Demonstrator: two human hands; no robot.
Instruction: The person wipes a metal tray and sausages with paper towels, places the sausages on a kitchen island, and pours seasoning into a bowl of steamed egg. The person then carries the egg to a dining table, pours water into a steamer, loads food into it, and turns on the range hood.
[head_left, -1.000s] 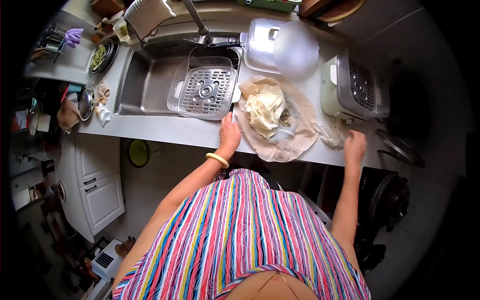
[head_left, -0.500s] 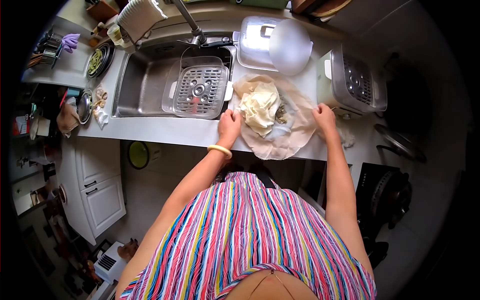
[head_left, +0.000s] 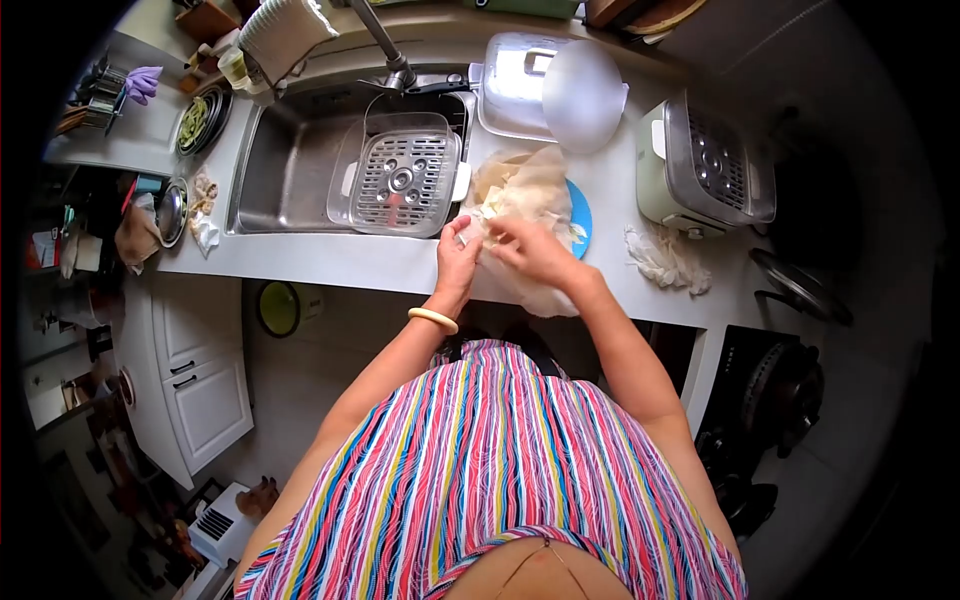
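The left hand (head_left: 458, 262) has its fingers closed, thumb against them, on the left edge of the cloth (head_left: 530, 200). The right hand (head_left: 540, 255) is just beside it, fingers bent over the near side of the cloth; whether they pinch it cannot be told. A pale bangle (head_left: 432, 320) rings the left wrist.

The white worktop (head_left: 300, 258) runs across in front, and the cloth lies near its front edge, just right of the sink (head_left: 290, 160). A blue plate (head_left: 580, 222) shows from under the cloth's right side. In the right half of the sink, a clear-walled rack (head_left: 400, 178) with a slotted metal base stands below the tap (head_left: 375, 30). Toward the back edge of the worktop, a translucent disc (head_left: 582, 95) overlaps a clear lid (head_left: 515, 90). Near the right end stands a pale green steamer (head_left: 655, 190), a crumpled white wad (head_left: 668, 260) in front of it. Along the left side is a dark plate (head_left: 220, 125) of green food (head_left: 193, 122). Below, a white cabinet (head_left: 200, 400) stands at the left and a dark hob (head_left: 735, 385) at the right.

The cloth is thin, beige and partly see-through, wrinkled and folded over a creamy heap, its lower part hanging smoother toward the front edge. What makes up the heap is too blurred to tell.
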